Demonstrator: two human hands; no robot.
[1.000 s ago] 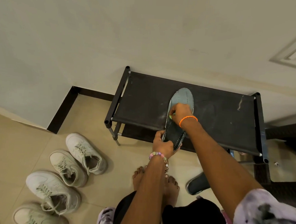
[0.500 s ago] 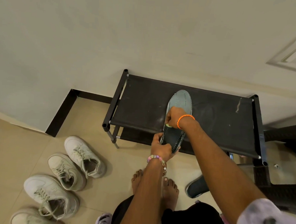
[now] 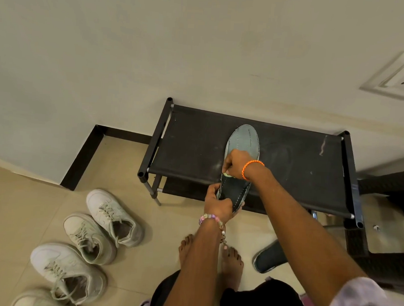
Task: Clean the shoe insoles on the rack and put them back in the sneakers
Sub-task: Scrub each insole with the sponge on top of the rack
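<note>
Beige floor tile is running under my bare feet (image 3: 223,259), cream wall behind. Nearest me, four pale sneakers (image 3: 113,218) are sitting in a loose row on the floor at my left, laces up, openings facing me. A second dark insole (image 3: 269,258) is lying on the floor right of my feet, partly hidden by my right forearm. My left hand (image 3: 217,204), beaded bracelet on the wrist, is gripping the heel end of the insole (image 3: 242,155) I'm cleaning, fingers curled round its edge. That insole is resting lengthwise on the top shelf of the black rack (image 3: 349,174), heel overhanging the front bar, toe end pointing toward the wall. My right hand (image 3: 234,164), orange band on the wrist, is pressing down mid-insole with fingers curled round something small and pale green, possibly a cloth or sponge, too hidden to tell. Toe half is looking lighter grey, heel half darker. A wall socket (image 3: 401,78) is sitting far right on the wall.
</note>
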